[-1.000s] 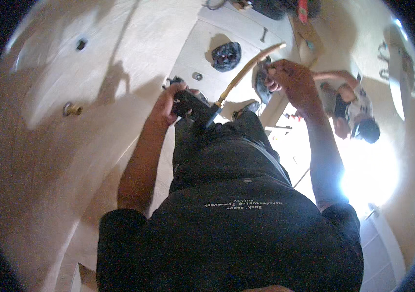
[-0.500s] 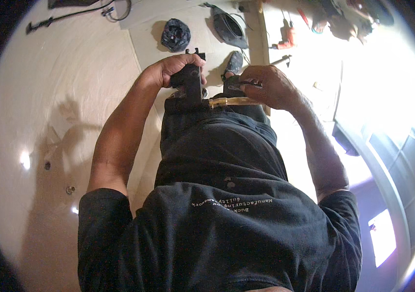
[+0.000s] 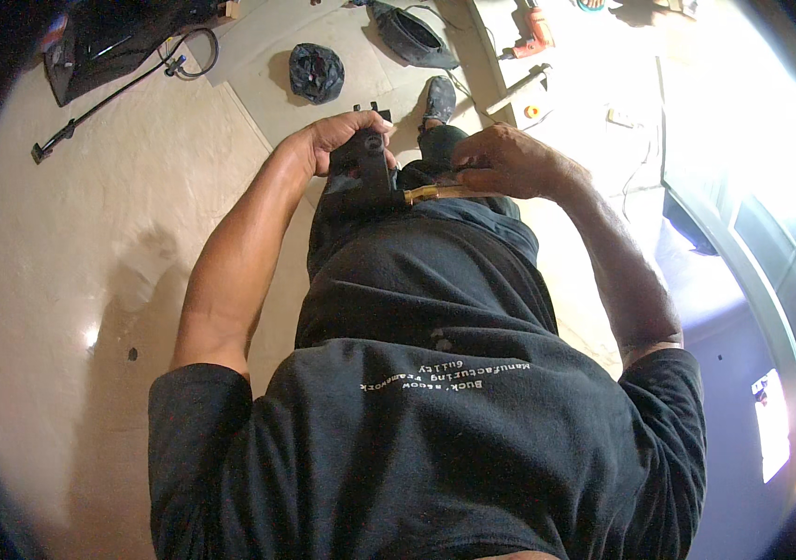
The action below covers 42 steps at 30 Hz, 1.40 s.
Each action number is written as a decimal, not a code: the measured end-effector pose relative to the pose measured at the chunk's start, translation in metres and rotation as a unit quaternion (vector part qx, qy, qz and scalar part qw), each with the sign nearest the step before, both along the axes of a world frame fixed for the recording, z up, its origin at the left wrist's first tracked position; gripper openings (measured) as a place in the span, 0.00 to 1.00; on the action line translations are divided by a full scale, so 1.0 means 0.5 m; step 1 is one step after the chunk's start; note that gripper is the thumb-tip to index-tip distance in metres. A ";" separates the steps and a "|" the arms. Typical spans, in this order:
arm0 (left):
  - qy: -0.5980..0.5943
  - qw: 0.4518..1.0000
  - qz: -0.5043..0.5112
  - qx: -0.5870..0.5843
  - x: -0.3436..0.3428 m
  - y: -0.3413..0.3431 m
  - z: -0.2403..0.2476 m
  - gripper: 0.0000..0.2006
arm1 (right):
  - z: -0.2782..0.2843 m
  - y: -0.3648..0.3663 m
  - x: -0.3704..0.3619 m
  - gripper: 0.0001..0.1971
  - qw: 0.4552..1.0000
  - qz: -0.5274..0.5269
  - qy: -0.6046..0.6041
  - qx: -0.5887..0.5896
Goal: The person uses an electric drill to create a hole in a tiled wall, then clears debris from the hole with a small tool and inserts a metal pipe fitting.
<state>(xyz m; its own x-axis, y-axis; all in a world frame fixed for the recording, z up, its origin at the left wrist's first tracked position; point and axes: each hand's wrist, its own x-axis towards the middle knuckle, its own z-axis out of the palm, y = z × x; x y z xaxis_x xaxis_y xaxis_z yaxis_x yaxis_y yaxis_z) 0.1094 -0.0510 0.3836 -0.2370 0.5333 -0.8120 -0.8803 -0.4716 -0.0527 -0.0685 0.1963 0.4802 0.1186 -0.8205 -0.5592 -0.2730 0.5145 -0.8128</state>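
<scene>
My left hand (image 3: 349,138) is closed round a black bracket-like part (image 3: 375,168), held upright over my lap, with two small prongs at its top. A slim amber and brass-coloured rod-shaped piece (image 3: 424,194) extends from the black part's lower right side toward my right hand. My right hand (image 3: 510,161) is just above the rod's right end, thumb and fingers pinched together. Whatever lies between those fingers is dark and mostly hidden. Whether the right hand also touches the rod I cannot tell.
Ahead on the floor lie a crumpled black plastic bag (image 3: 316,73) and a dark pouch (image 3: 410,37). An orange drill (image 3: 535,35), a hammer (image 3: 521,91) and an orange ring (image 3: 533,113) lie at the right. A glossy black panel (image 3: 123,42) and a thin black hose (image 3: 113,101) are far left.
The view has shifted, bringing the black panel and more of the tools into sight. Both hands keep nearly the same places around the black part, and the right fingers have moved slightly left.
</scene>
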 end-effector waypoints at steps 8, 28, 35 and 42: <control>-0.009 1.000 0.025 -0.016 0.010 -0.017 -0.001 0.14 | 0.000 -0.027 -0.011 0.12 0.999 0.023 0.022 0.005; -0.015 0.938 0.265 -0.223 -0.053 -0.006 -0.162 0.12 | -0.238 0.045 -0.020 0.15 0.556 -0.760 -0.318 -0.114; -0.037 0.923 0.248 -0.291 -0.112 0.001 -0.232 0.12 | -0.404 0.058 0.005 0.10 0.467 -0.786 -0.405 0.027; -0.048 0.895 0.301 -0.326 -0.133 -0.002 -0.276 0.11 | -0.469 0.010 0.020 0.17 0.516 -0.764 -0.387 0.036</control>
<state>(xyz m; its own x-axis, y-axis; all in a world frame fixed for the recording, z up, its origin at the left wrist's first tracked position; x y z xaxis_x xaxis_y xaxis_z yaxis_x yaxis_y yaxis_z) 0.0429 -0.0519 0.2454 -0.2344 -0.2623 -0.9361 -0.4630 -0.8165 0.3448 -0.0584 0.2014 0.2458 -0.4243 -0.2678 -0.8650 0.8873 -0.3135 -0.3382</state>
